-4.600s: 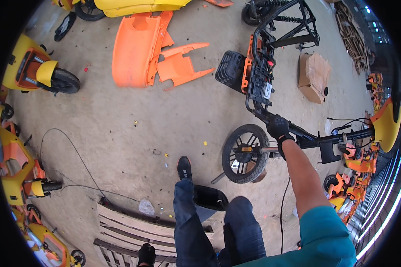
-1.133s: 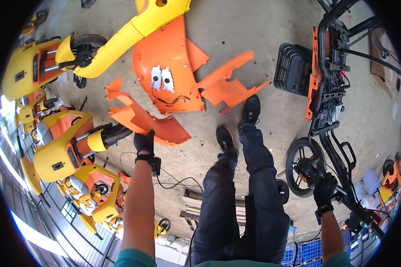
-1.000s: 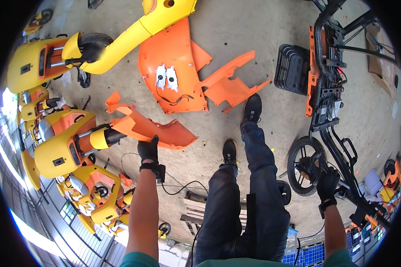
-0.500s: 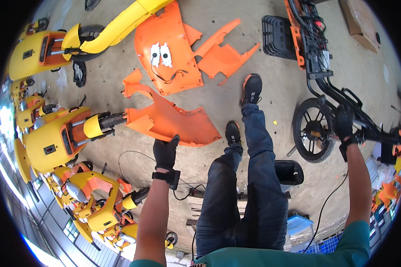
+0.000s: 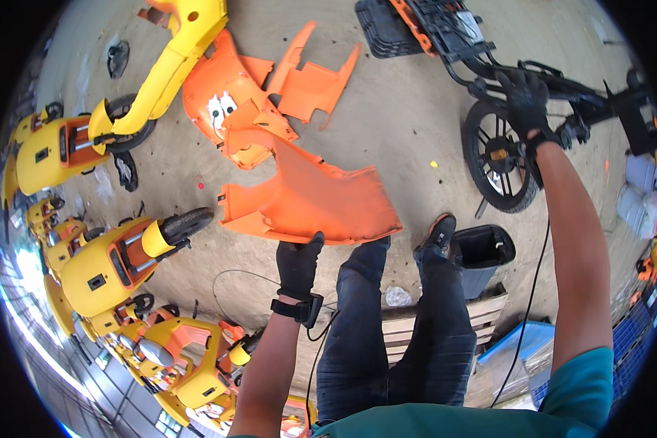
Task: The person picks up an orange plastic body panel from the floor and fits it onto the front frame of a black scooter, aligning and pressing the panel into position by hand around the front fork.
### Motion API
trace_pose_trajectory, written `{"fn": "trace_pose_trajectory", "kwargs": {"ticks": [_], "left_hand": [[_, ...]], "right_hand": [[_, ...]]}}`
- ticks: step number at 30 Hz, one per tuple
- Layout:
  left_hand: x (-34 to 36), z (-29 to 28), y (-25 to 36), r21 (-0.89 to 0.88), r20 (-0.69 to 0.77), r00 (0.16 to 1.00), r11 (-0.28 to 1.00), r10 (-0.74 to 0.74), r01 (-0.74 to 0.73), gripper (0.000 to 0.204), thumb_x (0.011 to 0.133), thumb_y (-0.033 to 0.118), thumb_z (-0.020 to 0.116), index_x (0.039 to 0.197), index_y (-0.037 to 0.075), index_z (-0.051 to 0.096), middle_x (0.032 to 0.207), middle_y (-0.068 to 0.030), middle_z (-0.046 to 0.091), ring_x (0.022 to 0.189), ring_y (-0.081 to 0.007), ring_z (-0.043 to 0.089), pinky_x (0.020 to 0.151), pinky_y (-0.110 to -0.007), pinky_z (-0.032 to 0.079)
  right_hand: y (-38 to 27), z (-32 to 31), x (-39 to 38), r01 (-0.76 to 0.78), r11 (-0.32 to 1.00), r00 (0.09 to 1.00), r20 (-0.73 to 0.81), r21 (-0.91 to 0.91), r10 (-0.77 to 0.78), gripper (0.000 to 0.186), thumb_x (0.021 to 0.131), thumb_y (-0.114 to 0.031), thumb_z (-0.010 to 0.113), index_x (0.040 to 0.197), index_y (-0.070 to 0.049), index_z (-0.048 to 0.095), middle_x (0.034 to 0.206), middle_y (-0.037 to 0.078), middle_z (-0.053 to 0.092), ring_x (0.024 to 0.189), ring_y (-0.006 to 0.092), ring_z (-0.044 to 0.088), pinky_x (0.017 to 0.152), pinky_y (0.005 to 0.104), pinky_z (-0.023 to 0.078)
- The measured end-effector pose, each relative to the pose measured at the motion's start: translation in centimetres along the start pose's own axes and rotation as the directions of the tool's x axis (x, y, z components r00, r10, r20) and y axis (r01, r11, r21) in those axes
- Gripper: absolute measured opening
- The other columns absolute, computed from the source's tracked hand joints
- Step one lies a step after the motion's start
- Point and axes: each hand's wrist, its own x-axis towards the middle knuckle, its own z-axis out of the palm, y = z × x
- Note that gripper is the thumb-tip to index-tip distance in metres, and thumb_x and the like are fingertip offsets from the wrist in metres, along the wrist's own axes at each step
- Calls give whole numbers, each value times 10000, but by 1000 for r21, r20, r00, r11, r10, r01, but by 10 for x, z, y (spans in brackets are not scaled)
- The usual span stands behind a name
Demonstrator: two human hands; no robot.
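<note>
My left hand (image 5: 297, 269) clamped on an orange panel (image 5: 321, 193), my right hand (image 5: 525, 98) over a black frame (image 5: 571, 89), its grip I cannot tell

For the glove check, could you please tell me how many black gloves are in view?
2: one on the left hand, holding the orange panel; one on the right hand, at the black frame. Others could be hidden.
</note>
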Motion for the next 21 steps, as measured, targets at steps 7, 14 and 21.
{"fn": "trace_pose_trajectory", "kwargs": {"ticks": [7, 14, 21], "left_hand": [[-40, 70, -8, 190, 124, 991, 980, 41, -65, 145, 866, 130, 758, 911, 46, 649, 730, 35, 591, 609, -51, 492, 547, -228, 394], [-92, 150, -12, 40, 262, 958, 991, 114, -128, 204, 882, 84, 734, 1051, 4, 651, 870, 12, 632, 726, -72, 560, 635, -243, 467], [-139, 240, -35, -347, 446, 894, 912, -45, 219, 395, 900, 48, 711, 1266, 3, 568, 1192, -72, 627, 1051, -180, 630, 890, -339, 536]], "right_hand": [[-11, -6, -46, 181, 983, 863, -485, 33, -142, 539, 875, -181, 582, 1395, -51, 523, 1207, 216, 597, 1111, 406, 566, 950, 599, 416], [-109, -66, -295, 192, 613, 976, -81, 767, -204, 897, 754, -437, 755, 1464, -23, 397, 1301, 209, 515, 1170, 364, 516, 940, 469, 425], [-127, -40, -414, -168, 494, 979, 88, 853, 182, 669, 772, -200, 723, 1363, -17, 469, 1228, 192, 537, 1115, 371, 521, 978, 492, 409]]}}
